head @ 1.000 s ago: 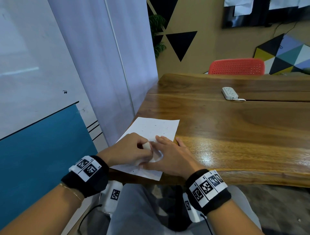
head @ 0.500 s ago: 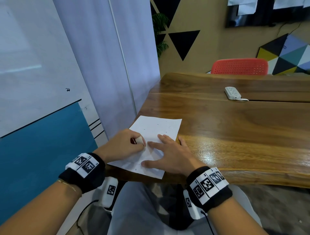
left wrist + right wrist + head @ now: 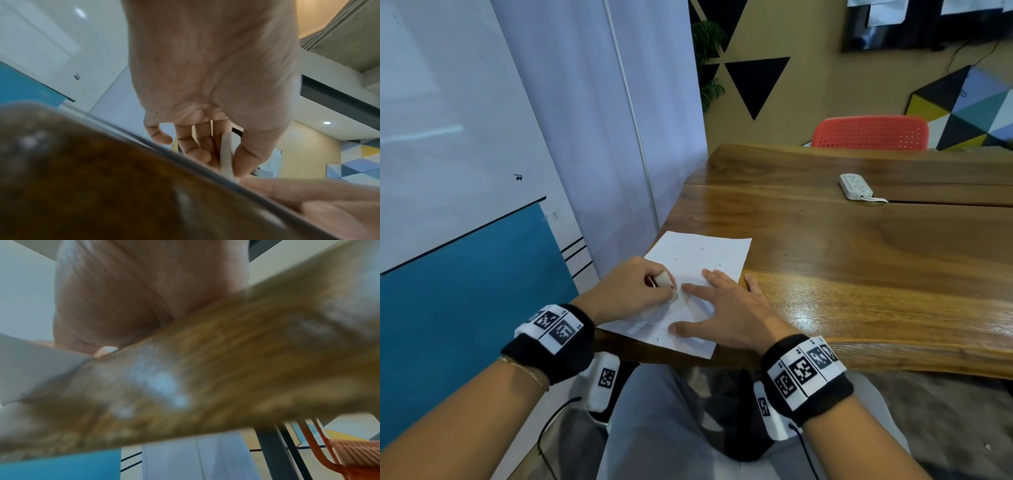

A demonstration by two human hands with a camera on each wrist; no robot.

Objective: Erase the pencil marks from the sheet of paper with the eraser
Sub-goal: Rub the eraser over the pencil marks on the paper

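A white sheet of paper [image 3: 698, 260] with small dark pencil marks lies at the near left corner of the wooden table [image 3: 859, 260]. My left hand [image 3: 633, 291] pinches a pale eraser [image 3: 663, 279] and holds its lower end against the sheet. In the left wrist view the eraser [image 3: 226, 155] shows as a pale strip between thumb and fingers of my left hand [image 3: 209, 152]. My right hand [image 3: 726, 310] lies flat on the paper with fingers spread, just right of the eraser. The right wrist view is blurred; only the palm of my right hand [image 3: 127, 305] and the paper's edge [image 3: 30, 363] show.
A white power strip [image 3: 856, 185] with its cord lies far back on the table. A red chair [image 3: 869, 133] stands behind the table. A white and blue wall [image 3: 465, 171] and pale curtains [image 3: 626, 130] run close along the left. The table's near edge passes under my wrists.
My left hand with the eraser slid left and away across the sheet from beside the right fingers, then back a little. The right hand stayed flat on the paper.
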